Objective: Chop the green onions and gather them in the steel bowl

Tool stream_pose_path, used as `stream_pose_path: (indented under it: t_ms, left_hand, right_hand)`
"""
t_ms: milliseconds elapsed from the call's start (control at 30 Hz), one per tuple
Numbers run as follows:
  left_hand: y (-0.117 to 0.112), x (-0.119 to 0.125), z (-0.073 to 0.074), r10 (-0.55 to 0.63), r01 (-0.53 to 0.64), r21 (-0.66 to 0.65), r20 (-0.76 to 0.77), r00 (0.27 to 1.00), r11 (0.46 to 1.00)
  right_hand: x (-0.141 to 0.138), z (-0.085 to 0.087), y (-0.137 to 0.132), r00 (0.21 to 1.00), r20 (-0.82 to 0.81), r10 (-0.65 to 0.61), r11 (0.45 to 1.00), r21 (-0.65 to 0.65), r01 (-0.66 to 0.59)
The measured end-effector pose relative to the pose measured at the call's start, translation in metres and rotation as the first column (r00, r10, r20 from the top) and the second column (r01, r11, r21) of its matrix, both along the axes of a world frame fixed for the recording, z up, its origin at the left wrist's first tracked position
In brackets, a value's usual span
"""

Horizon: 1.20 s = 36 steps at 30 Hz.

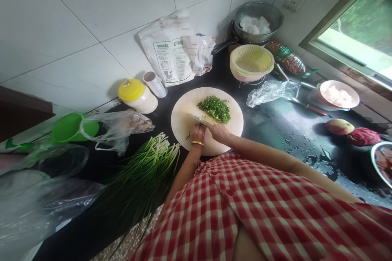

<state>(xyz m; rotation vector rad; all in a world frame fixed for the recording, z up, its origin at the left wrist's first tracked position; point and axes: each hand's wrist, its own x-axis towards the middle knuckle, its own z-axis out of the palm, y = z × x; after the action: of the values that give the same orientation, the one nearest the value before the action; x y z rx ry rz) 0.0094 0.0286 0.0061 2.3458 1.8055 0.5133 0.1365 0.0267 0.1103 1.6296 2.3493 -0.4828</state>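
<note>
A round pale cutting board lies on the dark counter with a heap of chopped greens on its far side. My right hand grips a knife whose blade lies flat-edged on the board just left of the heap. My left hand, with a gold bangle at the wrist, is curled on the board beside the blade. A thin green stalk pokes out from under it. A bundle of long green chives lies on the counter left of the board.
Left of the board are a clear bag, a green funnel and a yellow-lidded jar. Behind it lean white packets. A yellow colander, a steel pot, a pink bowl and a peach stand right. The counter is wet.
</note>
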Motion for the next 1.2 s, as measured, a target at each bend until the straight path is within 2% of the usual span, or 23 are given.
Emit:
stream_pose_path:
  t_ms: [233, 367, 533, 667, 800, 1067, 1200]
  left_hand:
    - [0.002, 0.001, -0.003, 0.022, -0.022, -0.006, -0.029, 0.999, 1.0]
    - [0.002, 0.001, -0.006, 0.023, -0.026, -0.056, -0.06, 0.998, 0.998]
    - [0.002, 0.0, -0.006, 0.012, -0.013, -0.049, -0.024, 1.0, 0.999]
    - [0.001, 0.001, -0.002, 0.03, -0.03, -0.015, 0.003, 1.0, 0.999]
    - [0.002, 0.002, 0.0, 0.049, -0.049, -0.039, -0.009, 0.999, 0.998]
    - [0.0, -0.001, 0.0, 0.016, -0.016, 0.002, 0.029, 0.999, 1.0]
    - [0.0, -0.001, 0.002, 0.038, -0.038, -0.001, 0.039, 0.999, 0.999]
  right_hand:
    - [0.009, 0.019, -0.012, 0.999, 0.035, 0.023, 0.999, -0.048, -0.021]
    - [-0.001, 0.013, -0.012, 1.0, 0.016, 0.002, 0.998, -0.059, -0.001]
    - [-0.008, 0.0, -0.002, 1.0, 0.007, 0.009, 0.999, -0.037, -0.009]
    - [0.003, 0.007, -0.004, 0.999, 0.031, 0.016, 1.0, -0.021, -0.015]
    - [0.008, 0.017, -0.013, 0.998, 0.06, 0.019, 0.999, -0.049, -0.016]
    - [-0.003, 0.002, -0.003, 1.0, 0.01, -0.005, 0.999, -0.037, 0.005]
    - [0.007, 0.012, -0.005, 0.999, 0.039, -0.033, 0.999, -0.03, 0.034]
